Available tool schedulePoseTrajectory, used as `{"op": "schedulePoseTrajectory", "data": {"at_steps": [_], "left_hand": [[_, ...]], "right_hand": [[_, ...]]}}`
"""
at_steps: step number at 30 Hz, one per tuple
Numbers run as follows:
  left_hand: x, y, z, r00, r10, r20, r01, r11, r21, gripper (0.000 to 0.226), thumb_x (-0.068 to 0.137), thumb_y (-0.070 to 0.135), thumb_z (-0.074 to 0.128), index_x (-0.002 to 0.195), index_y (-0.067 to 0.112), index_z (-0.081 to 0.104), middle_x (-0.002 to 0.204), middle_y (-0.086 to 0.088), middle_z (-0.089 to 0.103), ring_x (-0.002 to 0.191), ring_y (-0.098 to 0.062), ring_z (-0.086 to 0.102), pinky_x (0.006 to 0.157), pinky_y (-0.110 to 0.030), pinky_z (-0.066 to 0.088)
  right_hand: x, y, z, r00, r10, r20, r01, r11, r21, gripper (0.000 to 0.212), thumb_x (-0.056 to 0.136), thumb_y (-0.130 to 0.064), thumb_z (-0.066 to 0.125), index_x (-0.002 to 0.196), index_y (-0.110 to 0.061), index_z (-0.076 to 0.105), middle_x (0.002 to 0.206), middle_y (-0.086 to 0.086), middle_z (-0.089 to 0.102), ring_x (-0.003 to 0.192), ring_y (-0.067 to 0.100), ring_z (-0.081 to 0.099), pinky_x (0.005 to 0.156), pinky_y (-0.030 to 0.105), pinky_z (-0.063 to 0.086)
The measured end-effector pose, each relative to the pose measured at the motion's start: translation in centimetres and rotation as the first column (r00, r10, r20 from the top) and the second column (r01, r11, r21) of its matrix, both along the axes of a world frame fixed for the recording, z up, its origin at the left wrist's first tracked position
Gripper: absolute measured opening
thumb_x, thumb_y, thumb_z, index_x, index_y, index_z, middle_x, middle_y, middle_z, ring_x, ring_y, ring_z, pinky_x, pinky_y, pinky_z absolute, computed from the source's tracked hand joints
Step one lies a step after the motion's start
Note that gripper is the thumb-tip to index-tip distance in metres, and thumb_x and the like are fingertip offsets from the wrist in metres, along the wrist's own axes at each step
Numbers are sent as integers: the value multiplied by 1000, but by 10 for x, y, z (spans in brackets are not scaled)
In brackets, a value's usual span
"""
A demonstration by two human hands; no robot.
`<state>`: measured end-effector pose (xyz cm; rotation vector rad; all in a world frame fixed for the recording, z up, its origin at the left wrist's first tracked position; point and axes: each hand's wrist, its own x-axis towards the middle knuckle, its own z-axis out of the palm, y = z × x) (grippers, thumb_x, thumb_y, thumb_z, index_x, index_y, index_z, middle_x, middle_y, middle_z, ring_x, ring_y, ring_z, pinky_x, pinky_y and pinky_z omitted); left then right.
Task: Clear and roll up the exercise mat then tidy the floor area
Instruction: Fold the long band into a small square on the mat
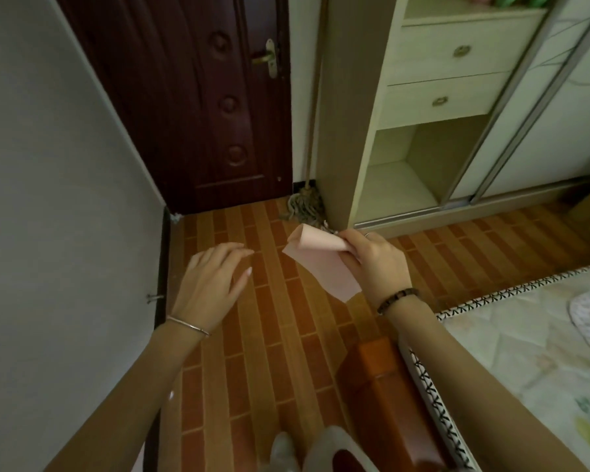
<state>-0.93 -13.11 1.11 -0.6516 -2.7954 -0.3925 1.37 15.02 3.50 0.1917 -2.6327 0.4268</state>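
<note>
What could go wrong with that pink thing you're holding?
The right hand pinches the pink sheet at one end only, with the left hand off it, so it might unfold or slip. The bed frame corner juts out close to the person and could be bumped.

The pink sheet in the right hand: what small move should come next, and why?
Probably bring the open left hand across to the hanging corner of the pink sheet: the right hand grips only its folded upper end, and the rest dangles free.

A home bedroom, probably: wardrobe (433, 97) with drawers, mattress (532, 335), door (198, 97), mop (305, 206).
</note>
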Motion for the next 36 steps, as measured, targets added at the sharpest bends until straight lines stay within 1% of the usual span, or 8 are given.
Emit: {"op": "schedulePoseTrajectory", "data": {"at_steps": [5, 10, 15, 22, 27, 30, 33, 36], "left_hand": [[-87, 38, 8, 994, -105, 8, 105, 994, 12, 40, 96, 41, 33, 124, 24, 56, 125, 5, 56, 118, -14, 51, 100, -37, 38], [-178, 93, 1, 978, -209, 14, 209, 978, 21, 37, 96, 40, 34, 123, 26, 56, 123, 7, 57, 117, -12, 51, 97, -35, 38], [-268, 158, 0, 957, -291, 10, 291, 956, 27, 37, 96, 40, 35, 122, 25, 57, 122, 6, 57, 116, -14, 53, 97, -35, 38], [-370, 246, 6, 930, -367, -26, 368, 926, 86, 28, 98, 30, 47, 122, 23, 58, 123, 3, 58, 115, -17, 53, 98, -36, 36], [-426, 315, 3, 878, -479, -10, 479, 875, 73, 27, 97, 31, 47, 121, 22, 58, 122, 3, 58, 113, -18, 54, 97, -39, 38], [-459, 367, 1, 833, -553, 14, 550, 831, 86, 29, 96, 33, 46, 120, 22, 58, 121, 3, 58, 111, -17, 55, 95, -36, 37], [-492, 421, 2, 775, -632, 13, 628, 771, 106, 32, 95, 33, 44, 120, 20, 59, 121, 1, 58, 110, -17, 56, 94, -32, 36], [-528, 473, 10, 723, -691, 2, 686, 718, 116, 38, 94, 39, 38, 120, 21, 58, 121, 1, 58, 110, -17, 56, 93, -35, 39]], "right_hand": [[-61, 31, 2, 994, -97, 49, 98, 995, -5, 14, 91, -24, 59, 104, -21, 63, 84, 1, 64, 74, 22, 60, 51, 27, 43], [-121, 81, 4, 976, -216, 28, 216, 976, 9, 12, 88, -21, 63, 100, -20, 65, 79, 2, 63, 70, 24, 60, 51, 24, 34], [-183, 139, 2, 941, -337, 40, 338, 941, -19, 11, 88, -22, 62, 99, -20, 64, 79, 2, 61, 70, 26, 58, 51, 24, 32], [-254, 220, 1, 911, -394, 118, 397, 918, 2, 13, 91, -26, 56, 103, -23, 60, 88, -2, 61, 79, 23, 58, 53, 33, 47], [-282, 278, -7, 861, -490, 135, 494, 869, -2, 16, 91, -32, 49, 105, -27, 56, 87, -2, 61, 78, 21, 58, 54, 35, 50], [-298, 313, -10, 831, -538, 139, 543, 840, 0, 9, 91, -29, 53, 99, -27, 53, 84, -3, 59, 74, 21, 57, 51, 34, 48], [-318, 347, -7, 787, -594, 169, 600, 800, 16, 10, 91, -28, 53, 100, -24, 55, 87, -2, 60, 76, 21, 59, 54, 33, 49], [-342, 379, 2, 736, -653, 179, 661, 750, 20, 11, 91, -27, 55, 101, -23, 57, 89, -2, 62, 78, 20, 59, 57, 34, 51]]}}
